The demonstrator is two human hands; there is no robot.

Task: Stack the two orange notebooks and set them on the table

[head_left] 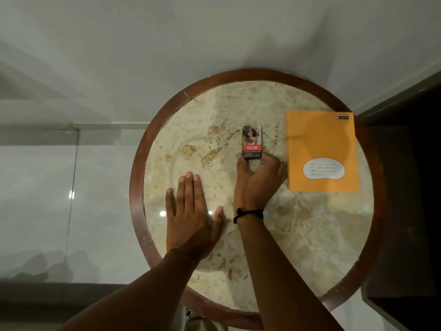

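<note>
Orange notebooks [322, 151] (seemingly stacked) lie just right of the right hand [259, 181], which pinches a cigarette pack [251, 142]; left hand [191, 216] flat, released.

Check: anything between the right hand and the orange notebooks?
Nothing visible. The right hand is shut on a small box; bare marble separates it from the orange notebooks at the table's right edge.

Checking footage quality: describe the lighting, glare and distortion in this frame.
Head view: dim, warm light; small bright glare spots on the round marble table near the flat left hand; a soft shadow crosses the orange notebook; wide-angle lens bends the table's wooden rim; print on the small box at the right hand is blurred.
</note>
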